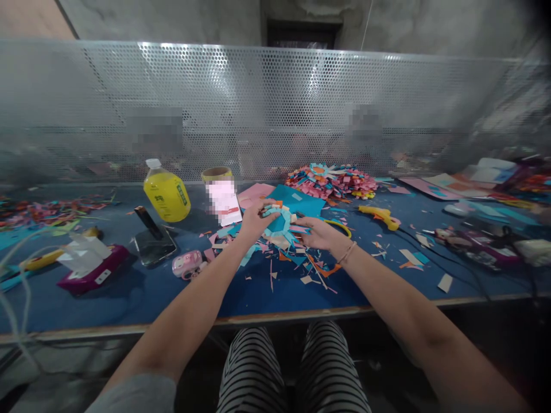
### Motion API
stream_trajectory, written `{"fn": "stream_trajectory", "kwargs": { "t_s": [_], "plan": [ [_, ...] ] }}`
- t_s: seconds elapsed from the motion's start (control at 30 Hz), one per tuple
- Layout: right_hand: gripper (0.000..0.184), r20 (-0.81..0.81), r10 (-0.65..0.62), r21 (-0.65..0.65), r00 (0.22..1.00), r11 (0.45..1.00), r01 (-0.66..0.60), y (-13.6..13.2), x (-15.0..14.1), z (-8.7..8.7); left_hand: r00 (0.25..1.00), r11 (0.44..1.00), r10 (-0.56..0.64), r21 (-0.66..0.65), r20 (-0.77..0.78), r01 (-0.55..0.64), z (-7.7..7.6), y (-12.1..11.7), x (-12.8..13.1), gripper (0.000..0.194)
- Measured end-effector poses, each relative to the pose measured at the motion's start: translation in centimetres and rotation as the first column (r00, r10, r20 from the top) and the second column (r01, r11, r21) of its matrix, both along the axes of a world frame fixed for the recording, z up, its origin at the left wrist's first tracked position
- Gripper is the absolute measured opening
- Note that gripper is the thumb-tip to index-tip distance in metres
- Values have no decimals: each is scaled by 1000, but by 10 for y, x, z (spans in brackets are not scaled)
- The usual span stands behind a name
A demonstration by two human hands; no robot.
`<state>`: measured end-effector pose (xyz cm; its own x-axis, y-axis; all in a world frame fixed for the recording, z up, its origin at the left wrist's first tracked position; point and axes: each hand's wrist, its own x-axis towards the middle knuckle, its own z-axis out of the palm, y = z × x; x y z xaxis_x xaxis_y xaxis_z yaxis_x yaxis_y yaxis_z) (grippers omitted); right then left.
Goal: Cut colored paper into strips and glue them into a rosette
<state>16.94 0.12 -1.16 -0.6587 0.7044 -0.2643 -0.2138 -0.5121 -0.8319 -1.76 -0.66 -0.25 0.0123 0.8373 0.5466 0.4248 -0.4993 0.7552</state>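
Observation:
A round light-blue paper flower [279, 225] with a darker blue middle is held just above the blue table. My left hand [257, 219] grips its left edge, thumb on top. At its right side, my right hand [317, 232] has closed fingers on small pink and blue paper strips [300, 229] at the flower's rim. Whether these strips are joined to the flower I cannot tell. Behind my right hand shows a yellow curved loop [342, 226], partly hidden. Teal paper sheets [297, 199] and a pink sheet [255, 194] lie just beyond. Paper scraps [307, 279] surround both hands.
A heap of colourful paper flowers [331, 182] stands at the back. Rightward lies a yellow glue gun [379, 217] with a cord. Leftward are a yellow bottle [167, 194], tape roll [216, 172], lit phone [227, 203], dark phone [155, 246], pink gadget [187, 263] and tissue pack [92, 269].

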Motion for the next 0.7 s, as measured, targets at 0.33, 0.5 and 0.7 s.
{"fn": "stream_trajectory", "kwargs": {
  "t_s": [0.33, 0.5, 0.7],
  "plan": [
    [18, 161, -498, 785, 852, 588, 195, 0, -15, -11, 990, 999, 20, 47, 142, -27, -4, 2, 3, 60],
    [20, -25, -677, 975, 736, 144, 166, -1, -13, -9, 943, 993, -93, -37, 321, 111, -13, 12, 3, 72],
    [16, -183, -620, 967, 763, -251, 28, -5, -10, -11, 927, 984, -162, 130, 339, 124, -11, 8, 5, 31]
  ]
}}
